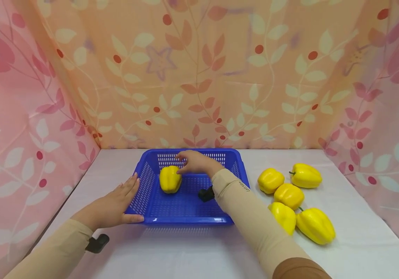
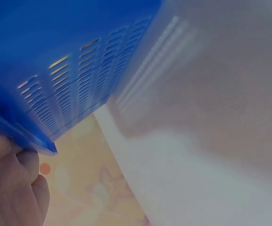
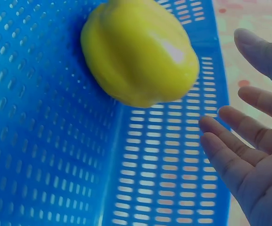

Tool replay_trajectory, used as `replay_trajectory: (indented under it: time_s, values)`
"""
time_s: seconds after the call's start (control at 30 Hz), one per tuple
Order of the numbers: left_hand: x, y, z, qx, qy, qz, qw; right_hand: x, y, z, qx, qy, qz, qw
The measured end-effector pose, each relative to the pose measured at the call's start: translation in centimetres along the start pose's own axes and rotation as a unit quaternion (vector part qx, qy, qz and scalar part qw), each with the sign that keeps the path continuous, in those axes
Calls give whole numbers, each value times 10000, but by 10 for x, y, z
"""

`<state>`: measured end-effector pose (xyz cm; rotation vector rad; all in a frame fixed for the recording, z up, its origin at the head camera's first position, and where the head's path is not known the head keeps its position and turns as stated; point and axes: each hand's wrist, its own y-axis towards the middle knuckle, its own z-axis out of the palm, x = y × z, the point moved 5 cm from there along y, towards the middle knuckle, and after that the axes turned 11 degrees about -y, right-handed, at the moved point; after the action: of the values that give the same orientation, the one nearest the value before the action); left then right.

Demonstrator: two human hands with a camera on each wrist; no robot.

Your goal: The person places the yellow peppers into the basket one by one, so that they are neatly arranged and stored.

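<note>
A yellow bell pepper (image 1: 170, 179) lies in the left back part of a blue perforated plastic basket (image 1: 192, 220). My right hand (image 1: 197, 162) is above the basket, just right of the pepper, with its fingers spread. The right wrist view shows a gap between those fingers (image 3: 239, 162) and the pepper (image 3: 140, 52). At the basket's left front corner rests my left hand (image 1: 117, 203), its fingers extended along the left rim and its thumb on the front rim. The left wrist view shows the basket's outer wall (image 2: 79, 80) beside part of that hand (image 2: 13, 183).
Several more yellow bell peppers (image 1: 289, 196) lie grouped on the white tablecloth (image 1: 356, 228) to the right of the basket. My right forearm partly covers one of them (image 1: 284, 217). Floral curtains (image 1: 199, 97) stand behind the table and on both sides.
</note>
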<state>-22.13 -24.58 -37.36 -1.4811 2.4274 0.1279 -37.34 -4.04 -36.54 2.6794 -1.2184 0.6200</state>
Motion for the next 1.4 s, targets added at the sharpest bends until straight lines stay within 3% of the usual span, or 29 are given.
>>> replay_trajectory:
  time_s: [0.8,1.03,1.4]
  values:
    - [4,2,3,-103,-9,128,9999,-18,-49,-58,-193,694,-74,9974]
    - [2,1,2,-88,-58,93,9999,-19,-67,-72,-386,435,-274,9979]
    - [2,1,2,-55,-37,59,10000,-26,-93,-85,-190,633,-426,9969]
